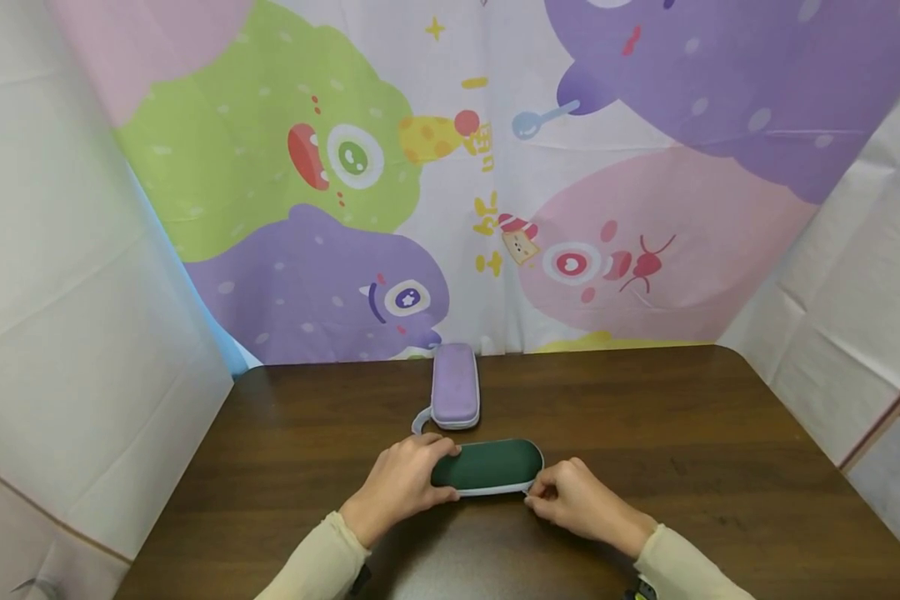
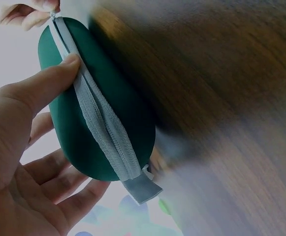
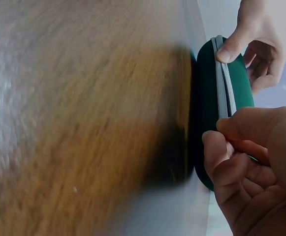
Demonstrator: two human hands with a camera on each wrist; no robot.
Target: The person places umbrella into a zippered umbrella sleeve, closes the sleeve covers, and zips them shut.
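A dark green zip case (image 1: 491, 465) with rounded ends and a light grey zip (image 2: 103, 115) lies on the table in the head view. My left hand (image 1: 401, 482) grips its left end, thumb at the front on the zip band and fingers over the far side. At the front right corner my right hand (image 1: 579, 502) pinches the small zip pull (image 2: 53, 15) between thumb and forefinger. In the right wrist view a narrow dark gap shows between the zip's two edges, beside the right fingertips. A grey fabric tab (image 2: 143, 188) sits at the case's left end.
Behind the green case a purple zip case (image 1: 455, 383) with a grey wrist loop (image 1: 420, 420) lies on the brown wooden table (image 1: 285, 467). A cloth with cartoon monsters (image 1: 330, 167) hangs along the table's back edge. White panels (image 1: 67, 275) stand on both sides.
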